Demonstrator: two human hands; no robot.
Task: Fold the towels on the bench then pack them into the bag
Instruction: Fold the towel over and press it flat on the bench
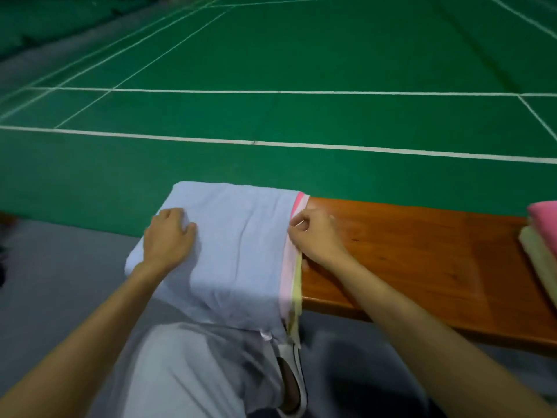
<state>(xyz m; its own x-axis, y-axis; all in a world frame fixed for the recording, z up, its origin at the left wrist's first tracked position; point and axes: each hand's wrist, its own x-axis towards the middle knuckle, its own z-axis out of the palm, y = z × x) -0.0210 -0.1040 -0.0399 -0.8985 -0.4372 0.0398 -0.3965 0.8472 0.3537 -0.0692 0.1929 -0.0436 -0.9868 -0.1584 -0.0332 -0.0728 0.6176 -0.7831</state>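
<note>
At the lower centre of the frame, a towel pile (pixel 241 251) sits on the left end of the wooden worktop (pixel 422 254). A blue towel (pixel 229 224) lies on top, with a pink strip (pixel 287 267) and a yellow strip (pixel 297 276) peeking out along its right side. Our left hand (pixel 168 239) lies palm down on the blue towel with the fingertips bent, but we cannot tell whether they bunch any cloth. Our right hand (pixel 316 236) has its fingers curled, thumb and forefinger pinching the pile's right edge.

The pile's near part droops off the worktop over our trouser leg (pixel 196 372). We judge that if the left hand lifts, or the right one tugs sideways, the pile could slide down to the floor by the shoe (pixel 291 375). A pull on one layer alone could also drag the others askew, and the edges already sit uneven.

Much is hidden. The bag is nowhere in view. The worktop's left end is covered, so we cannot say how much support lies beneath the pile. Which layer the right hand has hold of is unclear — blue and pink meet just there. At the right edge of the frame, a folded pink towel (pixel 544 212) on a cream one (pixel 539 254) is cut off, so we cannot count that stack. Motion blur smears the lower frame.
</note>
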